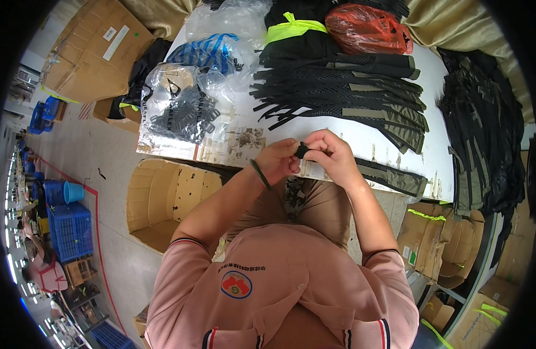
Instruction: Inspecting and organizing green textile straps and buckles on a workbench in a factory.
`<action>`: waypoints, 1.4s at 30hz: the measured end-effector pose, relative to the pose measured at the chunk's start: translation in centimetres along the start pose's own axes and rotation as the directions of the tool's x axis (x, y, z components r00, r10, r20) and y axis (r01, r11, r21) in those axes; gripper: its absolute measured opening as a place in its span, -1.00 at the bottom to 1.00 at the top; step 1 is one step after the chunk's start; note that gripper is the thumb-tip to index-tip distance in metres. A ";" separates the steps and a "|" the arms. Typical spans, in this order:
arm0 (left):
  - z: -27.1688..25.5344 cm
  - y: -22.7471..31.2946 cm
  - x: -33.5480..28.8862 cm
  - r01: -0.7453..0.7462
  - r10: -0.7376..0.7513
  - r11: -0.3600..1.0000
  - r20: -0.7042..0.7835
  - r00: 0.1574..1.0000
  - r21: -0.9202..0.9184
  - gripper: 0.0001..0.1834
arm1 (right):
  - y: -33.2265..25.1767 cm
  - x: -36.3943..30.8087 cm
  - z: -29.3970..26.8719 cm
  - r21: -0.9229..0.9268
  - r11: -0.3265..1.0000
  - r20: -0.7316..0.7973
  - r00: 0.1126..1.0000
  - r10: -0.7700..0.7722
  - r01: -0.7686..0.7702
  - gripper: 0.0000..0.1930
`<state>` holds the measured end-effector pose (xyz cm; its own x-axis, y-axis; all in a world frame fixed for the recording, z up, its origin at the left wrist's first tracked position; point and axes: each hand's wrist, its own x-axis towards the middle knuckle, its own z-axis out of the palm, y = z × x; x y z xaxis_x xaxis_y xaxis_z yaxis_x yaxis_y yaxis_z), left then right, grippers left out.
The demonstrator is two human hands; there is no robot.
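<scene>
Near the front edge of the table, my two hands meet over a small black piece (302,150), perhaps a buckle or strap end; fingers cover much of it. My left hand (278,161) pinches it from the left, a dark band round the wrist. On the other side, the thumb and fingers of my right hand (333,156) close on it too. A black and olive strap panel (390,177) lies along the table edge beside my right wrist. Whether it joins the black piece is hidden. Beyond my hands spreads a pile of similar strap panels (349,96).
A clear plastic bag of black parts (183,107) lies left on the white table (245,142). Behind are a blue-striped bag (207,52) and a red bag (367,29). An open carton (149,203) stands below left; dark panels (483,128) hang at right.
</scene>
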<state>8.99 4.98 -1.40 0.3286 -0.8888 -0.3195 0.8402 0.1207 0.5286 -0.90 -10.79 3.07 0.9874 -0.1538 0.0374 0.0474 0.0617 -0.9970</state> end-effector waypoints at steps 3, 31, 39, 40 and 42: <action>0.5 0.9 0.0 -0.083 0.103 0.975 -0.092 0.990 0.206 -0.84 | -0.9 0.2 0.1 -0.205 0.977 0.013 0.998 -0.055 0.057 -0.82; -0.8 -0.8 -1.2 -0.434 0.621 0.474 0.059 0.782 0.766 -0.84 | 1.6 1.5 2.4 0.235 0.961 -0.170 0.967 0.187 -0.145 -0.75; 2.6 -1.8 -0.3 -0.539 0.669 0.294 0.233 0.706 0.789 -0.81 | -0.4 -1.0 0.7 0.430 0.844 -0.090 0.915 0.394 -0.321 -0.86; 2.4 -1.6 -0.5 -0.545 0.672 0.278 0.245 0.699 0.791 -0.81 | -0.2 -0.9 0.2 0.370 0.872 -0.067 0.927 0.369 -0.320 -0.85; 1.8 -1.2 -0.6 -0.551 0.681 0.258 0.255 0.686 0.793 -0.82 | 0.1 0.2 -0.5 0.303 0.900 -0.034 0.940 0.340 -0.314 -0.84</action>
<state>6.97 4.58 -0.39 0.6878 -0.6404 0.3419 -0.3068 0.1704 0.9364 -0.77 -11.34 2.94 0.9390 -0.1572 -0.3059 -0.2218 0.4030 -0.8879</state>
